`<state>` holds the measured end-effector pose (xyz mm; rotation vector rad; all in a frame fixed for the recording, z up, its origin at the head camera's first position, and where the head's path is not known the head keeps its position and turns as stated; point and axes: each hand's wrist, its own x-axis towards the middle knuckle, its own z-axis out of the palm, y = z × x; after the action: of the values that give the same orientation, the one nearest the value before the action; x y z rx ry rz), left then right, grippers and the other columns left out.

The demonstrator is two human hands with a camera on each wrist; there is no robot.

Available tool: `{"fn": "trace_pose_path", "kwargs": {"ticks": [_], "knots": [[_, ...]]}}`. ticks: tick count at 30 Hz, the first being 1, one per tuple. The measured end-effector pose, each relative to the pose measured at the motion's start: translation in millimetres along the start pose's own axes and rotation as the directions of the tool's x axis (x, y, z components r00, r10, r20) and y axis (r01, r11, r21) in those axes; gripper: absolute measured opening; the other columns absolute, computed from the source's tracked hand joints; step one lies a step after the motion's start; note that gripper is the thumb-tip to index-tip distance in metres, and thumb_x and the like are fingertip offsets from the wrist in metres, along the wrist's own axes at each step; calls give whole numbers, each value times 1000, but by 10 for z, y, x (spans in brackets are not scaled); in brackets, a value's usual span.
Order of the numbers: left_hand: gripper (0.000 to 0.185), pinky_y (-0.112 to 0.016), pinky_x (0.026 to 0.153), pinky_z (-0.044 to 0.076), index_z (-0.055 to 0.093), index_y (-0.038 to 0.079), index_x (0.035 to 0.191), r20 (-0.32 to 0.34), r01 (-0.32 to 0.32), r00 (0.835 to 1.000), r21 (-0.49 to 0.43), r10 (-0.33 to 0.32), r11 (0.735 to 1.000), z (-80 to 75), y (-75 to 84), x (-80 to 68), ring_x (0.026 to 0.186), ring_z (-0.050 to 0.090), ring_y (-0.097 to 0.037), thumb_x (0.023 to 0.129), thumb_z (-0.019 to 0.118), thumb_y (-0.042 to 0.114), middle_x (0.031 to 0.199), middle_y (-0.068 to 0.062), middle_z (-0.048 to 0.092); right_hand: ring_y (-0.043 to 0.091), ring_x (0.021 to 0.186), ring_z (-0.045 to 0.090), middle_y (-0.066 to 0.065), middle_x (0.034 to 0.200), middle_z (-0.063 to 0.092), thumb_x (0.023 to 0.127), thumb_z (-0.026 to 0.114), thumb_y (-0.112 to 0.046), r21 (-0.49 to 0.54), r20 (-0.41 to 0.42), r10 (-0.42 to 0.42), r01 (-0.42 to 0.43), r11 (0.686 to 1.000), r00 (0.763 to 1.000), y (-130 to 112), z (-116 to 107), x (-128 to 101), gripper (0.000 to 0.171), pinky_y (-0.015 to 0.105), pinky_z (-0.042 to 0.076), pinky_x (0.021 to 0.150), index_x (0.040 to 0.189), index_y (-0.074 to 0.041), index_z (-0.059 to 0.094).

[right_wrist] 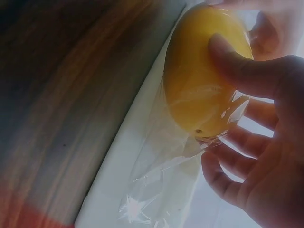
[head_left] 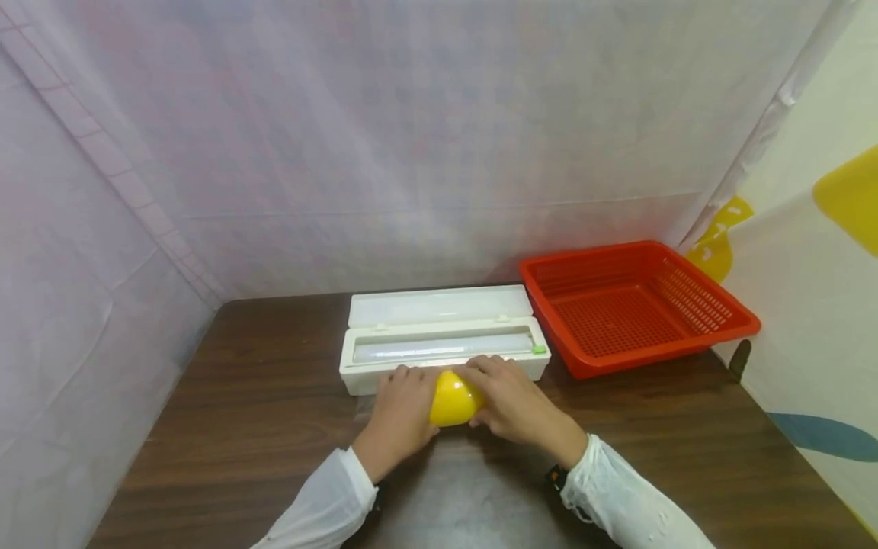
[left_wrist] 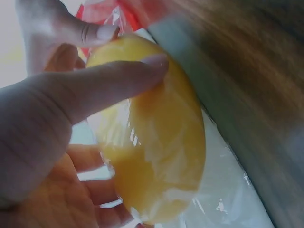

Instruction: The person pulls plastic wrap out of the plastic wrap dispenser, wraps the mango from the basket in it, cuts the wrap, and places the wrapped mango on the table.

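Note:
Both hands hold a smooth yellow oval fruit, like a mango, just in front of a white cling film box. My left hand grips its left end, with the thumb across the near side and fingers behind. The right hand grips the other end, its thumb pressed on the skin. Clear cling film lies wrinkled and shiny over the fruit and trails from its end in the right wrist view. The box has its lid raised, and a film roll shows inside.
A red plastic basket with a perforated bottom stands at the back right, beside the box. A small green piece sits at the box's right end. Pale cloth hangs behind and beside the brown wooden table.

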<state>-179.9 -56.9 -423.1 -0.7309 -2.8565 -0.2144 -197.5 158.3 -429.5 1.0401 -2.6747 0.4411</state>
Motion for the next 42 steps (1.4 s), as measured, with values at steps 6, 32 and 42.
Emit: {"fn": "trace_pose_path", "kwargs": {"ticks": [6, 32, 42], "knots": [[81, -40, 77, 38, 64, 8, 126, -75, 6, 997, 130, 4, 991, 39, 51, -23, 90, 48, -27, 60, 95, 43, 105, -11, 54, 21, 105, 61, 1, 124, 64, 64, 95, -23, -2, 5, -2, 2, 1000, 1000, 17, 17, -4, 83, 42, 51, 93, 139, -18, 59], [97, -36, 70, 39, 45, 19, 139, -86, -35, 994, 323, 67, 946, 151, 111, -63, 88, 56, -27, 58, 95, 36, 104, -10, 59, 24, 108, 60, 5, 132, 63, 74, 87, -24, -26, 69, -13, 15, 1000, 998, 18, 22, -18, 82, 43, 49, 97, 147, -15, 50], [81, -40, 72, 43, 54, 20, 132, -221, 0, 971, 370, 88, 929, 206, 139, -98, 90, 58, -32, 60, 89, 16, 106, -13, 61, 27, 123, 57, 7, 143, 58, 80, 82, -27, -9, 111, 15, -14, 1000, 994, -5, 37, -27, 81, 49, 44, 105, 151, -13, 45]]}}
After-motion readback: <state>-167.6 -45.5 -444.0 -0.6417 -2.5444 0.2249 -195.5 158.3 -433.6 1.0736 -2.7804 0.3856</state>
